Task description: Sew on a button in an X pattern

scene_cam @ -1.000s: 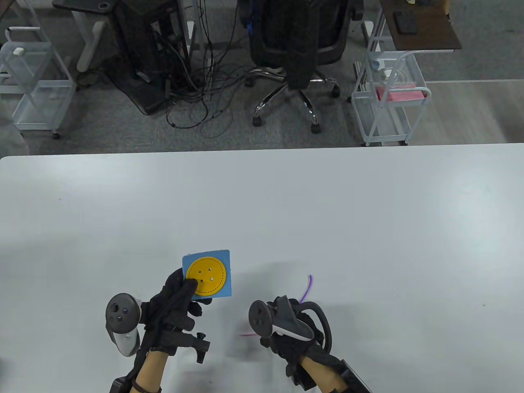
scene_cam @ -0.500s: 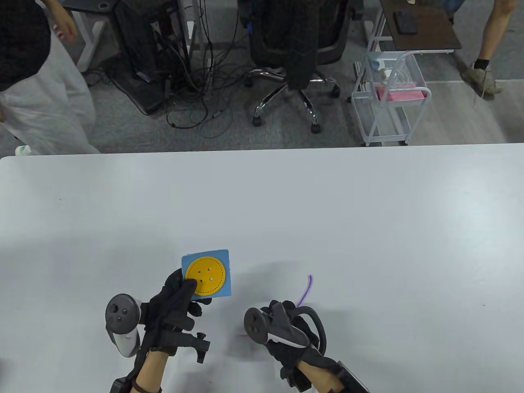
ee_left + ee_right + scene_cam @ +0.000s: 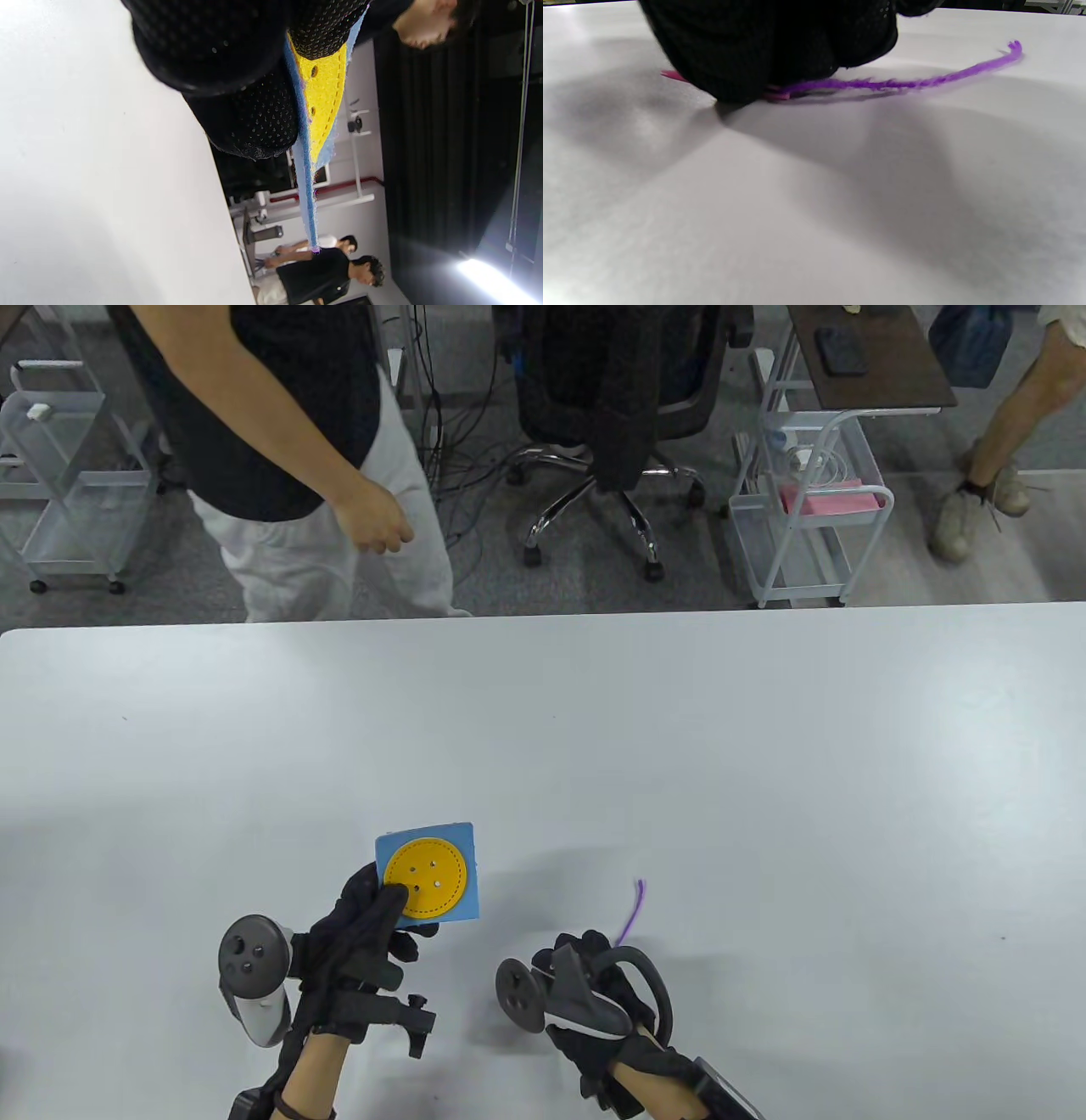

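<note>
- Table view: white table (image 3: 679, 746) fills the lower frame; both gloved hands come in at its near edge, left of centre.
- Behind the table's far edge: a person in a black top and pale trousers (image 3: 280, 449), an office chair (image 3: 611, 415), a wire cart (image 3: 806, 509).
- Left hand (image 3: 361, 937): palm up, raised off the table, thumb across the near-left corner of the blue felt square (image 3: 469, 869), fingers under it. Gripping the square.
- Yellow button disc (image 3: 427, 876) sits on that square, four holes showing, dashed stitch line round the rim; thumb tip overlaps its near-left edge.
- Right hand (image 3: 594, 984): knuckles up, low over the table near its near edge, well apart from the square. Fingers are bunched down on the surface.
- Purple thread (image 3: 632, 912) runs out from under the right hand toward the far edge, lying on the table.
- Left wrist view only: square (image 3: 306, 186) seen edge-on, pinched between thumb and fingers, disc (image 3: 324, 97) on its upper face.
- Right wrist view only: fingertips (image 3: 780, 51) press a pink needle (image 3: 674, 76) and the thread (image 3: 903, 81) onto the table; whether they pinch it or just press, cannot tell.
</note>
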